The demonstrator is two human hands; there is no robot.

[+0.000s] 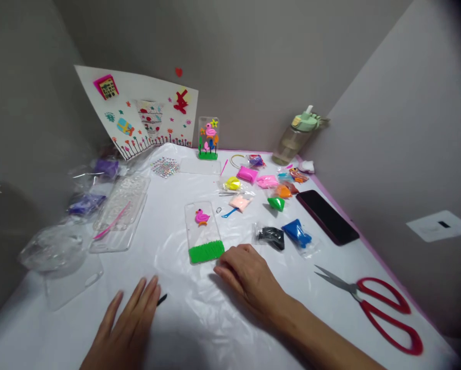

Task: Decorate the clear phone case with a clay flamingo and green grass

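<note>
My left hand (pixel 128 324) lies flat on the white table cover with its fingers stretched out. From beside its index finger pokes the tip of a thin black strip (pixel 162 299), perhaps clay; the rest is hidden. A clear phone case (pixel 205 234) rests ahead of both hands. It bears a pink clay duck (pixel 202 217) and a band of green clay (pixel 206 252) along its near end. My right hand (pixel 249 277) is closed at the case's near right corner, fingers curled inward. Whatever its fingertips hold, if anything, is hidden.
Red-handled scissors (pixel 369 303) lie at the right, near a dark phone (pixel 328 217). Bagged black clay (pixel 271 237) and blue clay (pixel 297 234) sit past my right hand. Clear cases (pixel 118 210) are stacked left. A decorated case (pixel 208 137) and bottle (pixel 296 134) stand behind.
</note>
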